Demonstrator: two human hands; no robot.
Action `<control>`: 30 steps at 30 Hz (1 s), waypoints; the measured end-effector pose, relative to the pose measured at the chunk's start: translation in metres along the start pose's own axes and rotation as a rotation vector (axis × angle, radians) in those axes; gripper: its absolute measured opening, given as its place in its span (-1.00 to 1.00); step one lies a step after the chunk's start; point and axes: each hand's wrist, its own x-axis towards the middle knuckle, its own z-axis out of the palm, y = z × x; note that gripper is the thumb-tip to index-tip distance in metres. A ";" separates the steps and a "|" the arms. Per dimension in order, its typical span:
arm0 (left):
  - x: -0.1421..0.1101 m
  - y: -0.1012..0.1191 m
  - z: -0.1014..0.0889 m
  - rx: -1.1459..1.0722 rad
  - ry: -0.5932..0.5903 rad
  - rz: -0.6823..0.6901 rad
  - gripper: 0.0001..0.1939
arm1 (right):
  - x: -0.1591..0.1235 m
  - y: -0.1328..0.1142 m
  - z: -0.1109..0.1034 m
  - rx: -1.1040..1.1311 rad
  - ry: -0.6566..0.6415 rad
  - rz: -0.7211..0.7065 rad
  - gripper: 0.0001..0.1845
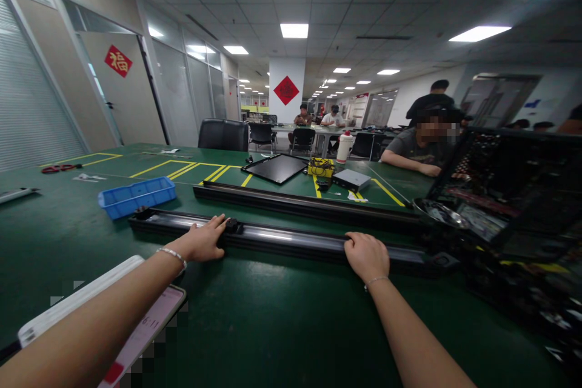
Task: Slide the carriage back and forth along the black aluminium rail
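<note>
A long black rail (291,241) with a shiny strip along its channel lies across the green table in front of me. My left hand (204,239) rests on its left half, thumb apart from the stretched fingers. The fingertips are beside a small black block (234,225) seated on the rail; whether they touch it I cannot tell. Farther right, my right hand (368,256) has its fingers curled over the rail, their tips partly hidden. Behind it, roughly parallel, lies a second long black profile (291,200).
Left of the rail sits a blue bin (136,195). A phone (148,321) lies under my left forearm. Black equipment (513,194) crowds the right side. Beyond are a black panel (277,168), a yellow box (321,166) and a grey box (351,179). Another person (418,148) sits across the table.
</note>
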 end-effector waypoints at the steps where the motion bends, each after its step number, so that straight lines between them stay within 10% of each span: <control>1: 0.000 0.000 0.000 0.002 0.000 0.000 -0.09 | 0.000 0.000 0.000 -0.001 0.002 0.000 -0.58; 30: 0.000 0.006 -0.001 0.000 -0.007 -0.023 -0.07 | 0.000 0.000 0.002 0.019 0.005 0.000 -0.57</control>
